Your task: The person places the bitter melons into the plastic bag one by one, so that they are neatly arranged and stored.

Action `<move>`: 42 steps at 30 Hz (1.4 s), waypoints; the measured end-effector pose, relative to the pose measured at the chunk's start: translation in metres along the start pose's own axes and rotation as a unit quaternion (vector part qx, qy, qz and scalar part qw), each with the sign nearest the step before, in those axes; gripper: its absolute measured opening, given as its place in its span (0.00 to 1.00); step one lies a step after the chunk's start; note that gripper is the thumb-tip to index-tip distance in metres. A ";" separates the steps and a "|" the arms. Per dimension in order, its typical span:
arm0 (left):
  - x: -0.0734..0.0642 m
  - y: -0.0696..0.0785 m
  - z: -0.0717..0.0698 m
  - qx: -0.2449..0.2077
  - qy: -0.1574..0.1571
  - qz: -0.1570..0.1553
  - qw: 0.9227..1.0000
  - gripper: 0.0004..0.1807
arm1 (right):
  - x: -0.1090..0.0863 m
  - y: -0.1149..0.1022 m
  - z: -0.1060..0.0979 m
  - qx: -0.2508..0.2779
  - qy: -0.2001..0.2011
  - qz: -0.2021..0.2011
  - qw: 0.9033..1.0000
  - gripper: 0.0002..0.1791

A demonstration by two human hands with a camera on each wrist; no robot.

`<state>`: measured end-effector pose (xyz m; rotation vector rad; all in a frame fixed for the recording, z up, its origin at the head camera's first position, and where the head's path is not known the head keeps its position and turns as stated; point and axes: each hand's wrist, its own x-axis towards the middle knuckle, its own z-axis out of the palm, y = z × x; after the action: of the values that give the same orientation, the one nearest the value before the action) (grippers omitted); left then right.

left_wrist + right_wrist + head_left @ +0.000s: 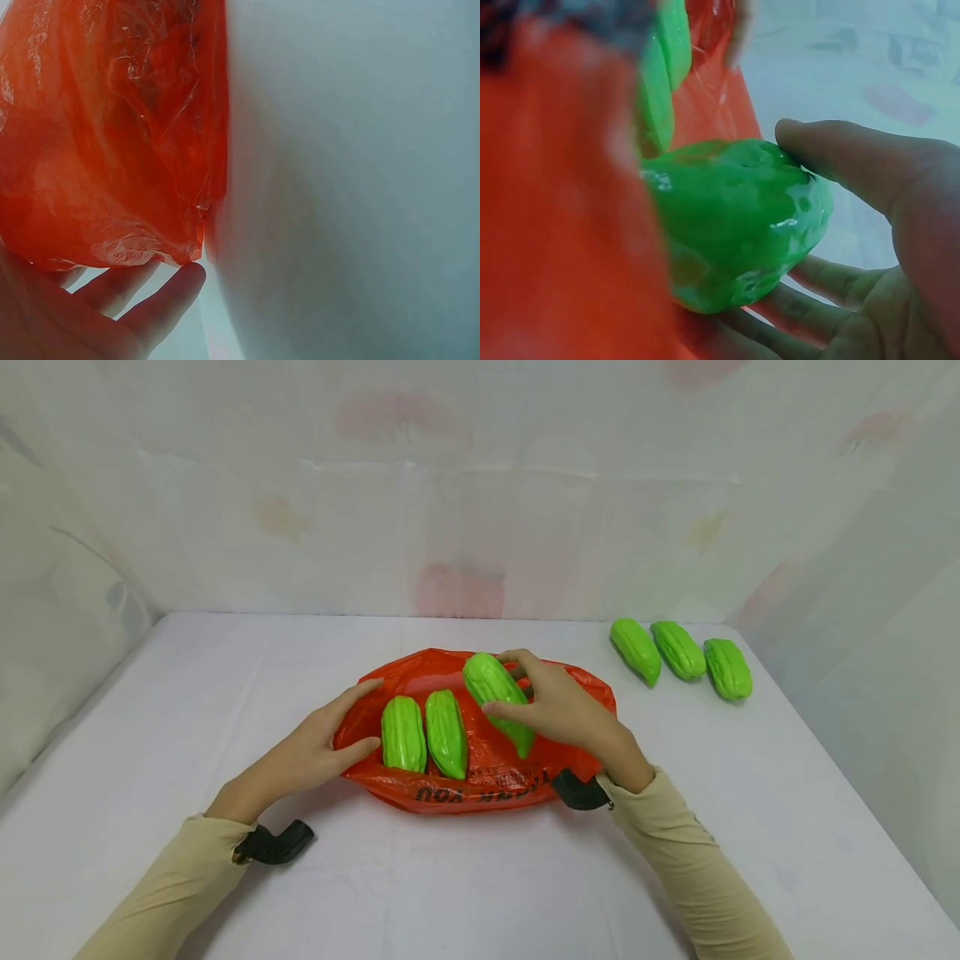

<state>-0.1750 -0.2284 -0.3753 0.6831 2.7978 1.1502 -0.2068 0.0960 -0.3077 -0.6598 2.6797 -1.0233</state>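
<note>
A: Red bag (483, 752)?
B: Mouth wide; left hand (322, 743) spread at its left rim, right hand (558, 702) gripping one green gourd (491, 681) over it.
A: Progress?
B: Partway, probably: two gourds (405, 735) inside it, three gourds (678, 650) to go, past its right end.

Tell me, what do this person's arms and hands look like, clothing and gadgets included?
Long, creased beige sleeves reach both wrists. Bent black pieces stick out near the cuffs. The left hand and right hand are gloveless.
</note>
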 end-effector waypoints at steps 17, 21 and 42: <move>-0.001 0.000 0.000 -0.001 -0.002 0.001 1.000 0.38 | 0.008 0.002 0.021 -0.018 -0.017 0.030 0.999 0.39; -0.001 0.000 0.000 -0.002 -0.003 -0.001 1.000 0.38 | 0.009 0.001 0.025 -0.011 -0.016 0.046 0.999 0.39; -0.001 0.000 0.000 -0.005 -0.004 -0.007 1.000 0.39 | 0.014 0.004 0.037 -0.034 -0.030 0.045 0.998 0.36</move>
<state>-0.1739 -0.2287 -0.3749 0.6665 2.7832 1.1551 -0.2086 0.0704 -0.3377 -0.5663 2.6755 -0.8780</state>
